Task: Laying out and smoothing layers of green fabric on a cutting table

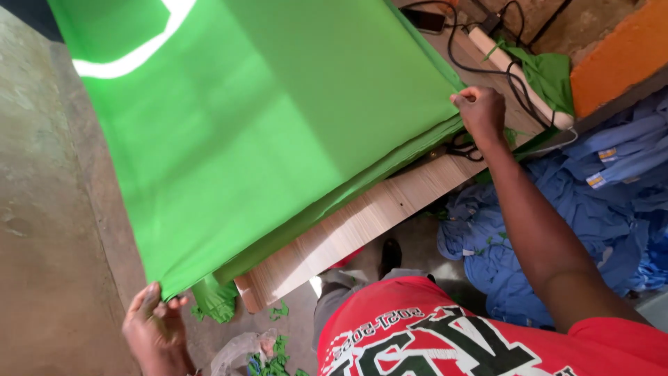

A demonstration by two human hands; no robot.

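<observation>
A person in a red printed shirt (pixel 445 341) holds a large sheet of bright green cloth (pixel 257 125) stretched over a pale wood-grain tabletop (pixel 362 223). The left hand (pixel 154 327), low at the near corner, pinches the cloth's corner between thumb and fingers, off the table's edge. The right hand (pixel 480 110), arm extended, is closed in a fist on the cloth's far corner, gripping the folded edge just above the tabletop. The cloth lies in layers, its lower fold draping along the table's edge, and a curved white stripe (pixel 132 59) crosses its upper part. Black cables (pixel 487 63) and a white power strip (pixel 518 73) lie beyond the right hand. A heap of blue garments (pixel 598 209) sits on the floor to the right, and green fabric scraps (pixel 275 358) lie scattered below the table.
</observation>
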